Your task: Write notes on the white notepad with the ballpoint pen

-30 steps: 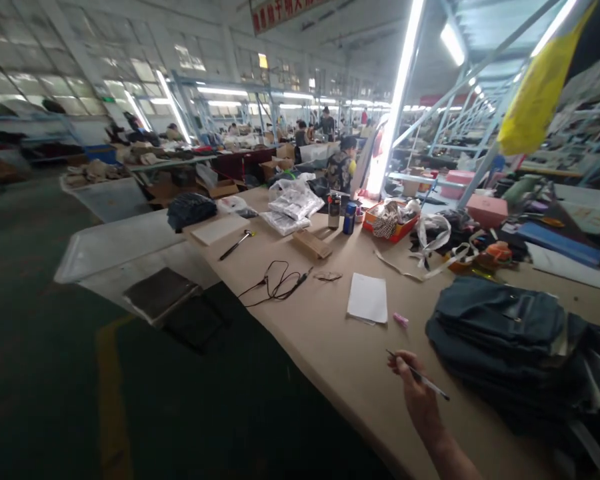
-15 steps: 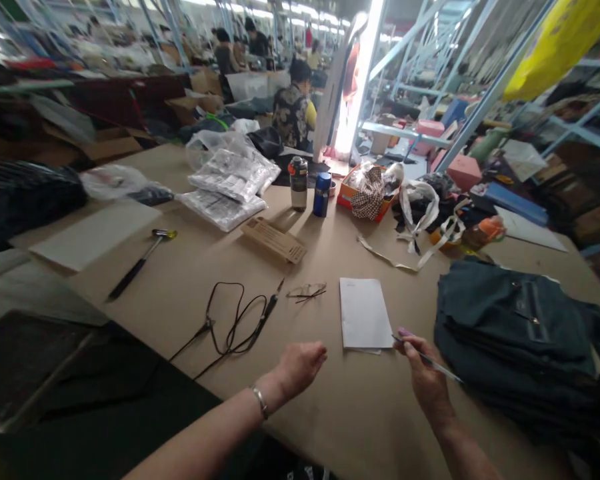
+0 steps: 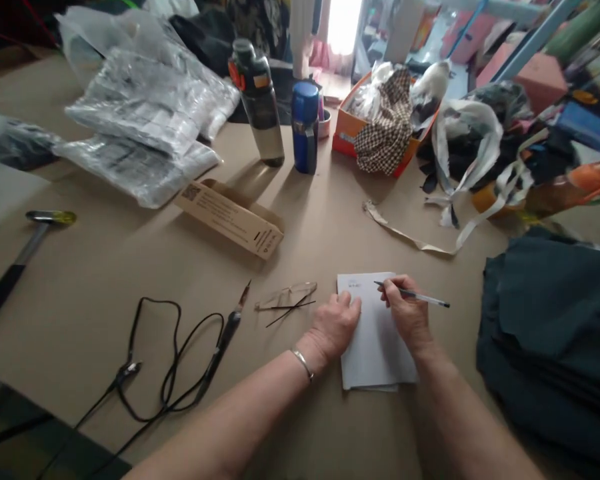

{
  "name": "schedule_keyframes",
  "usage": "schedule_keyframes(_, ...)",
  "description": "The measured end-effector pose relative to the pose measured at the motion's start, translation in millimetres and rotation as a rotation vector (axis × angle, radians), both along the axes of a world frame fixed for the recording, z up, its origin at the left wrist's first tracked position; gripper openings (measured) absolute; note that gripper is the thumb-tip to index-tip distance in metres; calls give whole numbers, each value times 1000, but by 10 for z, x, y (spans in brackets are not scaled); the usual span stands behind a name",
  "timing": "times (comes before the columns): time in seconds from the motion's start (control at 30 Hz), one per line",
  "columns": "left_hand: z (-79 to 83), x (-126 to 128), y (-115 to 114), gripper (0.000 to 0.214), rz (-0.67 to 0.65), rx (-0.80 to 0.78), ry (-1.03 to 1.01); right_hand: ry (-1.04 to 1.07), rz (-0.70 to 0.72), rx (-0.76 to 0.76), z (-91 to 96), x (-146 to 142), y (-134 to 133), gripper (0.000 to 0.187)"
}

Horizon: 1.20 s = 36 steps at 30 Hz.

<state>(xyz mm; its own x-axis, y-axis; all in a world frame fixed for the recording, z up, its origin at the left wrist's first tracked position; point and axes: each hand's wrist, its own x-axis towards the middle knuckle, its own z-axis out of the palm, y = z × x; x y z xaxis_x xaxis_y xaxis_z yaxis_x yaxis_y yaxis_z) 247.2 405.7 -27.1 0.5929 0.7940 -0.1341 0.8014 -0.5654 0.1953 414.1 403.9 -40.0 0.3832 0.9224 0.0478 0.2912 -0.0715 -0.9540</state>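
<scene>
White sheets of paper (image 3: 367, 360) lie on the table in front of me, with a few small marks near the top. My left hand (image 3: 334, 321), a bracelet at its wrist, rests on their left edge with fingers slightly bent and apart, gripping nothing. A pen (image 3: 433, 301) is pinched in my right hand (image 3: 405, 310) above the upper right of the paper; its tip points left. I cannot tell whether the tip touches. Just left of my left hand is a pair of glasses (image 3: 287, 296), and beyond it a soldering iron (image 3: 225, 343) with a looped black cord.
A hammer (image 3: 27, 247) lies far left. Behind the paper stand a cardboard box (image 3: 230, 220), a dark bottle (image 3: 263, 113), a blue flask (image 3: 305, 133) and an orange box (image 3: 345, 137) of cloth. Plastic-wrapped packs (image 3: 135, 107) are back left; dark folded fabric (image 3: 550, 320) is at right.
My view has tipped down and closer to the table. My left hand has moved right onto the paper. The right hand has brought the pen from the paper's lower right corner to near its top.
</scene>
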Motion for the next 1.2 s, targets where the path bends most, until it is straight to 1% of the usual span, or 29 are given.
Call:
schedule_keyframes(0.1,-91,-8,-30,29,27,32,-29,-148,42,27,-141,7,53,23)
schedule_keyframes(0.2,-113,-7,-40,33,36,117,-89,-246,25,55,-235,1,37,20)
schedule_keyframes(0.27,-114,8,-36,35,45,156,-111,-286,11,92,-265,-11,21,17)
schedule_keyframes(0.4,-126,50,-22,40,67,152,-121,-336,50,147,-271,-30,7,12)
schedule_keyframes(0.53,-144,70,-21,42,64,127,-112,-329,84,152,-259,-20,-8,10)
schedule_keyframes(0.7,-145,68,-16,42,67,146,-101,-364,145,157,-231,-21,-14,9)
schedule_keyframes(1.2,-137,53,-14,47,62,106,-85,-376,155,130,-231,-25,-17,7)
